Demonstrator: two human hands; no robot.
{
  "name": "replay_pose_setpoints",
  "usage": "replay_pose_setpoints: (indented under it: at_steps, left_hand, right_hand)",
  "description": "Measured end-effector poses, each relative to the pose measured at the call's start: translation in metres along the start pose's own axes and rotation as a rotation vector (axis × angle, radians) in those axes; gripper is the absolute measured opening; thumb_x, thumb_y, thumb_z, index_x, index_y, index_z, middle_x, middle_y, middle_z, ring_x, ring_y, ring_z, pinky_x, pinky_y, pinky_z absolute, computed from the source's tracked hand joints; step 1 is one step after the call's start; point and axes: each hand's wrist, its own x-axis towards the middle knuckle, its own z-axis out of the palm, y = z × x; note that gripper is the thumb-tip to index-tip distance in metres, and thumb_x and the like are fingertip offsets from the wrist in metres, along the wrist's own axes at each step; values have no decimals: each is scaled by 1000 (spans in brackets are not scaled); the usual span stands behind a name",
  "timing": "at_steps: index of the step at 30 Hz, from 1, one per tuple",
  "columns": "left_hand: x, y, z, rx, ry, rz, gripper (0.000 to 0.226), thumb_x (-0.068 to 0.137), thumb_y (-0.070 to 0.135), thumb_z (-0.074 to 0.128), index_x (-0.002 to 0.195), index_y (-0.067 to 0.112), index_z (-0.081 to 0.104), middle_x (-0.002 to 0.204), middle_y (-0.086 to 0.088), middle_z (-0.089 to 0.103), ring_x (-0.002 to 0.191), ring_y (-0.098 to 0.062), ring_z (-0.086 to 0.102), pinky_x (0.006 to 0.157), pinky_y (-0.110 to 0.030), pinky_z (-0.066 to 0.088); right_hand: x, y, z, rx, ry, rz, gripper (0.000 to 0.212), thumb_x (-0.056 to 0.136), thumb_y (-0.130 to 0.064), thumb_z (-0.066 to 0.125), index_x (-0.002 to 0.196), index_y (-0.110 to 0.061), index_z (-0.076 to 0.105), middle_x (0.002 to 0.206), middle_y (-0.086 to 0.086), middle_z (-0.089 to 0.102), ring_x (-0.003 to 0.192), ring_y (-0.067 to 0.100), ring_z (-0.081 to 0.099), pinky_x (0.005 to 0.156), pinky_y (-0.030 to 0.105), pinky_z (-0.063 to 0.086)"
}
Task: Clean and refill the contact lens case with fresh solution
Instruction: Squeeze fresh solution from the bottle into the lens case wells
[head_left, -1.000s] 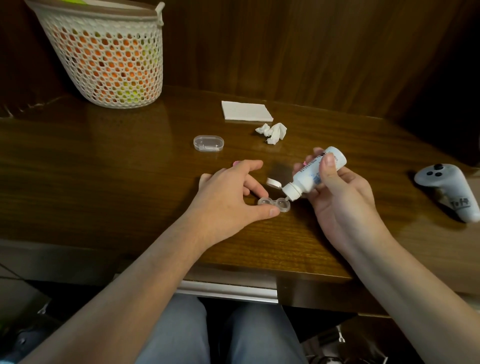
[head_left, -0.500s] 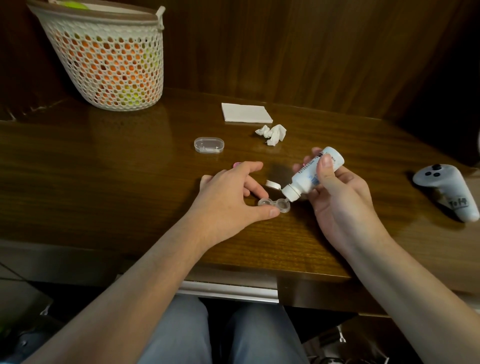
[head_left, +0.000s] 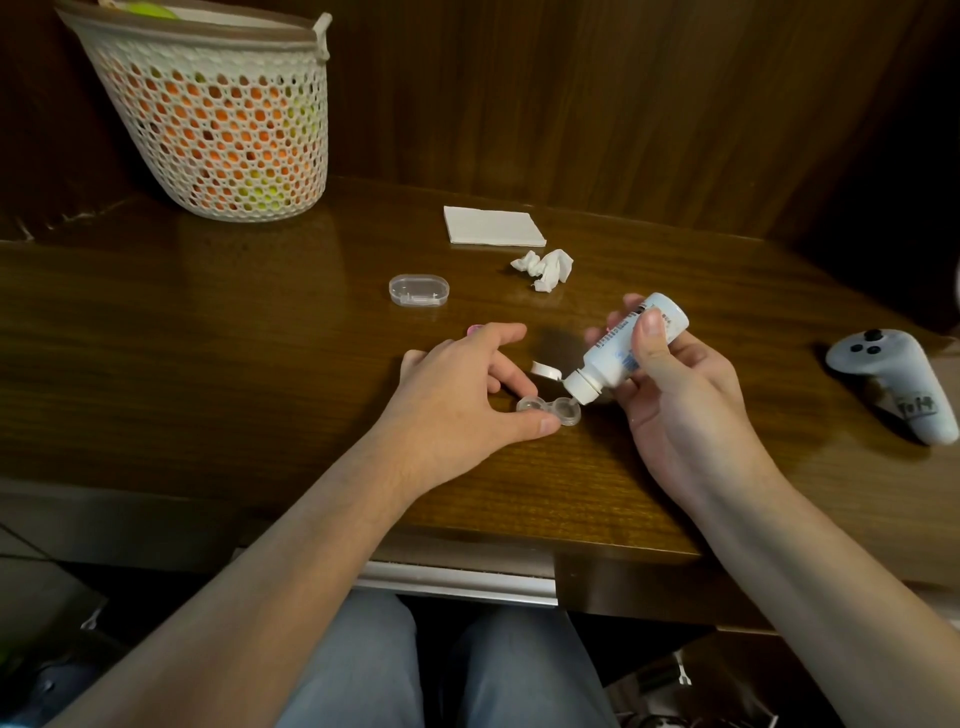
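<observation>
On the wooden desk (head_left: 260, 364) the clear contact lens case (head_left: 549, 410) lies uncapped, pinched by the left hand (head_left: 457, 410); whether its wells hold liquid cannot be told. The right hand (head_left: 675, 395) grips a white solution bottle (head_left: 621, 351), flip cap open, nozzle tipped down over the case's right well. Farther back sits a clear oval box (head_left: 418, 290) and a mesh basket (head_left: 218, 119) holding orange and green contents.

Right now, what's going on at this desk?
A person is refilling a contact lens case on a wooden desk. The left hand pinches the open case flat on the desk; the right hand grips a tilted white solution bottle, its nozzle over the case's right well. A crumpled tissue, a folded napkin and a small clear box lie behind.
</observation>
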Motion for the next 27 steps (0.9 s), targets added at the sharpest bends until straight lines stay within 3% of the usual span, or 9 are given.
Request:
replay_pose_setpoints:
  at_steps: [14,21,27]
  left_hand:
    - [3,-5,2,1,7,15,90,79,55,85,155,41,39,103,29,71,110,5,58,104,-36,19]
    - [2,-3,2,-10,13,4,87,80,55,85,154,42,40,103,28,71,111,4,59,111,-41,21]
    - [0,-1,0,-20,2,1,92,79,56,85,156,43,36,106,28,70,112,3,59,115,-42,22]
  right_hand:
    - [-3,-3,3,14,22,16,37,96,-27,68,130,-13,70,105,1,80,107,21,79,85,32,64]
    - [-7,-9,7,104,78,61,47,90,-28,72,135,-13,69,119,6,78,114,23,78,96,40,65]
    - [-8,-14,7,216,135,95,43,94,-30,72,135,-16,68,129,11,76,115,23,79,84,37,66]
